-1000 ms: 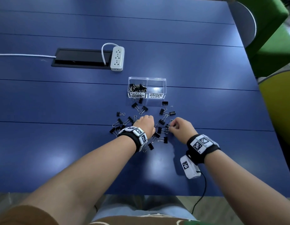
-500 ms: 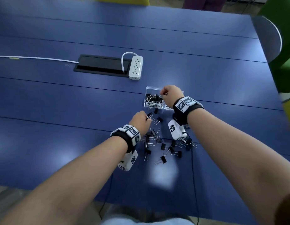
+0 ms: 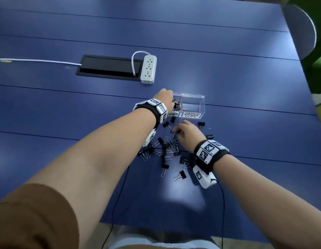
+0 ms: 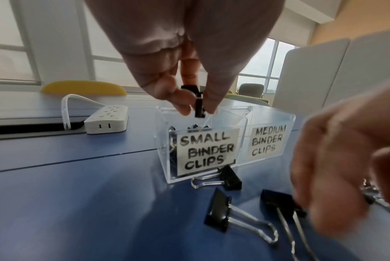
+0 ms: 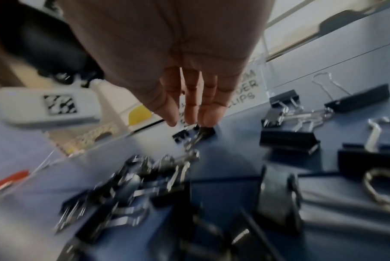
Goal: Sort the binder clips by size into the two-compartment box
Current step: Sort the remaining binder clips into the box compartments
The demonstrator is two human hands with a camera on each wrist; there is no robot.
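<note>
The clear two-compartment box (image 3: 192, 96) (image 4: 270, 116) stands on the blue table. Its left half, labelled small binder clips, holds several black clips; the half labelled medium looks empty. My left hand (image 3: 164, 97) (image 4: 197, 106) hovers over the small half and pinches a small black binder clip (image 4: 199, 107) between thumb and finger. Several loose black clips (image 3: 166, 150) (image 5: 288, 139) lie in front of the box. My right hand (image 3: 176, 131) (image 5: 194, 123) reaches down into that pile, its fingertips closed on a black clip (image 5: 183, 136) (image 4: 276, 199) that lies on the table.
A white power strip (image 3: 148, 69) (image 4: 107, 121) and a black cable hatch (image 3: 109, 67) lie behind the box to the left. Chairs (image 3: 299, 31) stand past the table's right edge. Cables hang from both wrist units over the near edge.
My left hand has left the pile and carried a small clip up over the small compartment. My right hand has come back from the box down to the pile.
</note>
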